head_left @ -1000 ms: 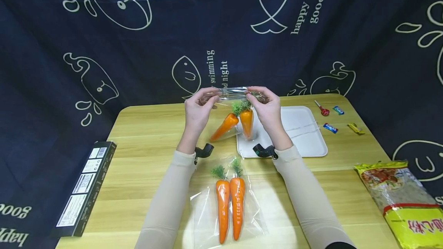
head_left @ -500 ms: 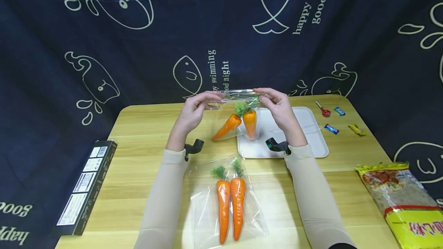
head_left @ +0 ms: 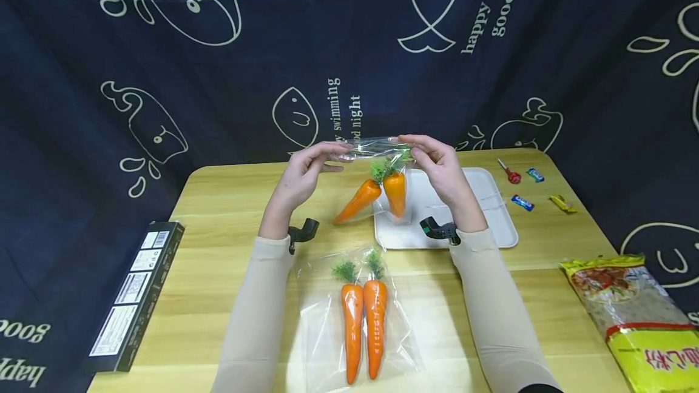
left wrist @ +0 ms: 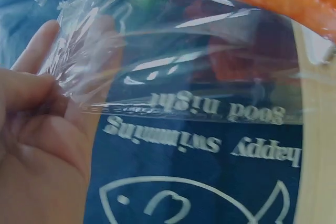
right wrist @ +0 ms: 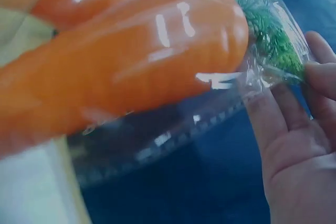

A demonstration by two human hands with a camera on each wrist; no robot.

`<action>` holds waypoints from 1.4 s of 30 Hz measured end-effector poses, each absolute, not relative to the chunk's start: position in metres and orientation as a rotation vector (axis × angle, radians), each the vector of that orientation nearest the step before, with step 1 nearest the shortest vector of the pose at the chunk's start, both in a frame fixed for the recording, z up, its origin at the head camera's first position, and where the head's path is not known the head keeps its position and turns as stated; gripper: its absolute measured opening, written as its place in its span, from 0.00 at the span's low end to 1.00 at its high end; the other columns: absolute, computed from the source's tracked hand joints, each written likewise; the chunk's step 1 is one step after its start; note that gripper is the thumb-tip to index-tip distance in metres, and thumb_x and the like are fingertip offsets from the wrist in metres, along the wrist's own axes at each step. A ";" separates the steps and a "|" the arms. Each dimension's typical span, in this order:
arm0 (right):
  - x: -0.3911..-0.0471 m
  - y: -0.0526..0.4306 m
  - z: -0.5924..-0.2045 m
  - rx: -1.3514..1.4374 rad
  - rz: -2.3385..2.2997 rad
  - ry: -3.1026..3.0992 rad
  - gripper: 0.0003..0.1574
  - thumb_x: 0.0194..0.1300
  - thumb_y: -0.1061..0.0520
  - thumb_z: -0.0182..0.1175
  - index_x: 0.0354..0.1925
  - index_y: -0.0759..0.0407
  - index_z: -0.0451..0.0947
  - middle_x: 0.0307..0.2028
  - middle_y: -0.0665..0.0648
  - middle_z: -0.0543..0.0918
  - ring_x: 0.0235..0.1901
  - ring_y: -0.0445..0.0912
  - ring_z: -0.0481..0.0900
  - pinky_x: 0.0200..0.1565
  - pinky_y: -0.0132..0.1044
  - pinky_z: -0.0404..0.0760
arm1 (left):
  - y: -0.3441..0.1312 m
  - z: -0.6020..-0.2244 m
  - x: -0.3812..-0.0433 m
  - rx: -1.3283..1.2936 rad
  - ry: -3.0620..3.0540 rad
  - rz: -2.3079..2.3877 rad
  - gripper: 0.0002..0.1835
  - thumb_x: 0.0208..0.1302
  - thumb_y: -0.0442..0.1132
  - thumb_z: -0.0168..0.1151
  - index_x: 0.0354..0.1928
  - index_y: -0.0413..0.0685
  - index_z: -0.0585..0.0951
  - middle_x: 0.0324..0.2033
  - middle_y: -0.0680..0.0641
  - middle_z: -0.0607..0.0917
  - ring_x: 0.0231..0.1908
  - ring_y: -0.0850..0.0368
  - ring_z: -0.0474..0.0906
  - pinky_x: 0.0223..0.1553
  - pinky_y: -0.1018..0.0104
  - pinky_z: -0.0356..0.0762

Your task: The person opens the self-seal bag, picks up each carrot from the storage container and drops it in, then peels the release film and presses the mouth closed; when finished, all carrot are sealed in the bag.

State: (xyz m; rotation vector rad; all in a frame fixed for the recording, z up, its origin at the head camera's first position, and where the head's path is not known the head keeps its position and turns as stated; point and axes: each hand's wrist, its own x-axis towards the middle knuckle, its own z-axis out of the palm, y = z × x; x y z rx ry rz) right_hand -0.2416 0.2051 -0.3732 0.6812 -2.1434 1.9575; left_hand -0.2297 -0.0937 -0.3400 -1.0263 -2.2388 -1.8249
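A clear plastic bag [head_left: 371,149] is stretched above the back of the table, with two carrots inside. One carrot [head_left: 358,201] slants to the left; the other carrot [head_left: 395,191] hangs steeper, over the tray's left edge. Green tops poke up near the bag's upper edge. My left hand [head_left: 297,181] pinches the left end of that edge, the film bunched between thumb and fingers [left wrist: 37,51]. At the opposite end my right hand [head_left: 443,168] pinches the film beside the green top [right wrist: 281,51]. A second bag [head_left: 322,332] lies flat nearer me, holding two carrots side by side.
Behind the hanging bag lies a white tray [head_left: 486,223] with a transparent strip on it. A lollipop [head_left: 513,176] and several wrapped sweets [head_left: 522,202] are to its right. A yellow food packet [head_left: 639,332] lies front right, a black box [head_left: 136,296] at the left edge.
Both hands have moved apart, pulling the bag's upper edge wider. The hanging carrots have shifted slightly right. The flat bag has stayed in place.
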 end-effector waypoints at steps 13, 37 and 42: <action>-0.170 0.263 -0.343 0.534 2.135 -1.834 0.18 0.72 0.67 0.54 0.58 0.69 0.78 0.49 0.54 0.87 0.40 0.41 0.83 0.37 0.25 0.85 | -0.102 -0.369 -0.204 -0.941 -2.678 -1.439 0.15 0.71 0.39 0.61 0.58 0.54 0.78 0.52 0.51 0.85 0.49 0.55 0.85 0.52 0.59 0.84; -0.151 0.311 -0.428 0.064 2.321 -2.360 0.29 0.77 0.51 0.52 0.70 0.62 0.66 0.61 0.47 0.78 0.38 0.38 0.80 0.39 0.32 0.87 | -0.123 -0.437 -0.229 -0.860 -3.082 -1.218 0.08 0.69 0.37 0.62 0.44 0.56 0.88 0.42 0.56 0.88 0.43 0.58 0.81 0.48 0.61 0.81; -0.159 0.308 -0.442 0.045 1.995 -2.685 0.26 0.79 0.50 0.47 0.69 0.58 0.68 0.67 0.57 0.72 0.42 0.39 0.80 0.39 0.33 0.87 | -0.122 -0.444 -0.230 -0.867 -3.039 -1.242 0.07 0.69 0.39 0.63 0.43 0.59 0.88 0.40 0.58 0.87 0.42 0.60 0.81 0.48 0.61 0.80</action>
